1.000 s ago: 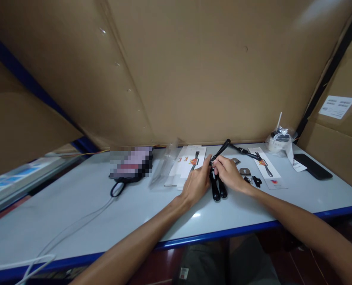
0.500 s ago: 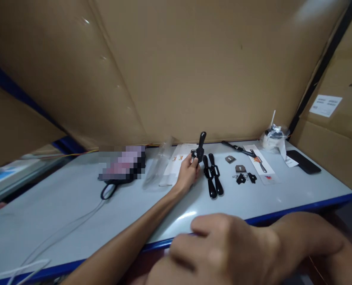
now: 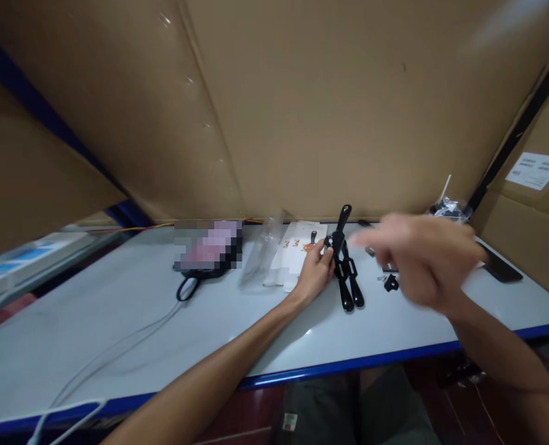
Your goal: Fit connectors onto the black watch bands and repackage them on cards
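Note:
My left hand (image 3: 314, 272) is closed on a black spokeshave (image 3: 344, 217), its handle pointing up and away. Two black spokeshave bodies (image 3: 347, 298) lie side by side on the table just right of that hand. Over the right part of the table, my right hand (image 3: 434, 259) is raised and smeared by motion; whether it holds anything cannot be made out. Beneath and beside it show a small black cap plate (image 3: 391, 283) and part of a spokeshave handle (image 3: 363, 222). My right hand hides most other parts there.
Clear plastic bags (image 3: 260, 262) and printed cards (image 3: 287, 266) lie left of my left hand. Farther left is a blurred-out object with a black strap (image 3: 188, 288). A wrapped cup (image 3: 451, 211) and a flat black object (image 3: 504, 269) are at right. Cardboard (image 3: 321, 123) walls the back.
My right hand has swung from the near table edge up and out over the loose parts on the right. My left hand keeps the spokeshave. The view has shifted slightly.

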{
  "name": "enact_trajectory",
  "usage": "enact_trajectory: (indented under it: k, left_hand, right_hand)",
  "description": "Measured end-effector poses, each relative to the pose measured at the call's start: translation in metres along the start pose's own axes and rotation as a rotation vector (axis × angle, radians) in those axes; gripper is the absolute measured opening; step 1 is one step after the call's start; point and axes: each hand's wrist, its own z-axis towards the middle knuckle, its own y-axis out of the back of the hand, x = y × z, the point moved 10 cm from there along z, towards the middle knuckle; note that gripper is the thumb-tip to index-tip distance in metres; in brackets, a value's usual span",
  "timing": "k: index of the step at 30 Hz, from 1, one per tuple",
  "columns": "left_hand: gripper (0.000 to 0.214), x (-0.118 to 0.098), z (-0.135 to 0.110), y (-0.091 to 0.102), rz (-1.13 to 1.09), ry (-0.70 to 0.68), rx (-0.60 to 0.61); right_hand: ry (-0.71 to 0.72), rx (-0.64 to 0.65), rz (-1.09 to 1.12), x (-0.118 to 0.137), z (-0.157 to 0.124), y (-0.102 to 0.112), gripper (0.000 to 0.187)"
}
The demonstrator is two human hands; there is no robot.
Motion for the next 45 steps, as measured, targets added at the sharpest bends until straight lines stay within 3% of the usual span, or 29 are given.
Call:
enact_trajectory:
  k: [1,3,7,10,12,14,17,20,27,37,41,45]
  left_hand:
    - [0.025,0.000,0.000,-0.002,0.021,0.010,0.011]
    - [0.032,0.000,-0.002,-0.008,0.077,0.048,0.067]
    - [0.056,-0.001,-0.014,-0.031,0.133,0.152,0.330]
    - [0.077,-0.004,-0.022,-0.035,0.066,0.235,0.409]
    - [0.082,-0.012,-0.018,-0.025,-0.039,0.230,0.333]
    - [0.077,-0.024,-0.011,-0.011,-0.130,0.161,0.215]
    - [0.054,-0.036,-0.001,0.011,-0.169,0.034,0.047]
    - [0.032,-0.035,0.003,0.027,-0.156,-0.022,-0.079]
    - [0.026,-0.026,0.003,0.029,-0.120,-0.046,-0.115]
    - [0.024,-0.023,0.002,0.026,-0.109,-0.030,-0.115]
    - [0.023,-0.025,0.001,0.023,-0.105,-0.042,-0.110]
    - [0.021,-0.026,0.001,0.019,-0.102,-0.046,-0.096]
  right_hand:
    - [0.030,-0.122,-0.004,-0.019,0.009,0.004,0.039]
    - [0.092,-0.101,-0.152,-0.054,0.016,-0.020,0.036]
    - [0.149,0.307,-0.417,-0.107,-0.006,-0.096,0.034]
    - [-0.047,0.576,-0.521,-0.145,-0.030,-0.122,0.055]
    - [-0.237,0.612,-0.564,-0.171,-0.036,-0.115,0.064]
    - [-0.438,0.562,-0.603,-0.199,-0.038,-0.096,0.068]
    - [-0.690,0.490,-0.655,-0.239,-0.049,-0.069,0.066]
    - [-0.814,0.543,-0.651,-0.260,-0.067,-0.066,0.059]
    - [-0.869,0.682,-0.576,-0.262,-0.092,-0.090,0.042]
    - [-0.814,0.925,-0.435,-0.257,-0.098,-0.091,0.023]
    - [-0.761,0.884,-0.514,-0.247,-0.089,-0.087,0.030]
    - [-0.679,0.717,-0.597,-0.216,-0.068,-0.088,0.028]
